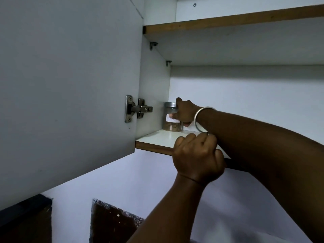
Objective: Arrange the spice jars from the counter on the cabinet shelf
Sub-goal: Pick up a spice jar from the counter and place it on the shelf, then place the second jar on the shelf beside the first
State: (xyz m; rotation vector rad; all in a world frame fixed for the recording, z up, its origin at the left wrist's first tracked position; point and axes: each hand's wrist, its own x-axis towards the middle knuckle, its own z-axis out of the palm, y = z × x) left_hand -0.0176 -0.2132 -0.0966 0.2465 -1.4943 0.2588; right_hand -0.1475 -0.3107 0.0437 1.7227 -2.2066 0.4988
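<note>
Closest to me is my left hand (198, 158), balled up with the fingers curled right at the front lip of the shelf (157, 139). Honestly can't tell if it's hooked onto the edge or just parked there. It hides its own palm.

My right arm crosses just above it, bangle (201, 118) on the wrist. The right hand (185, 113) is wrapped round the side of the spice jar (171, 127), fingers curled over its white label and up by the metal lid (169, 104). The jar is upright at the back left of the shelf, near the cabinet's side wall (154, 93), and its base looks to be down on the board.

So I'd say this is the placing step: jar seated, or as good as. The next bit should just be letting go and backing the hand straight out without nudging it.

Room-wise, the open door (70, 85) hangs on my left with its hinge (138, 109) sticking out near the jar, so that side's tight. To the right the shelf runs on toward the back wall (245, 102), with space for more jars as far as I can see. The upper shelf (228, 23) sits well above the lid, so there's headroom. The counter and any other jars aren't in view from here.
</note>
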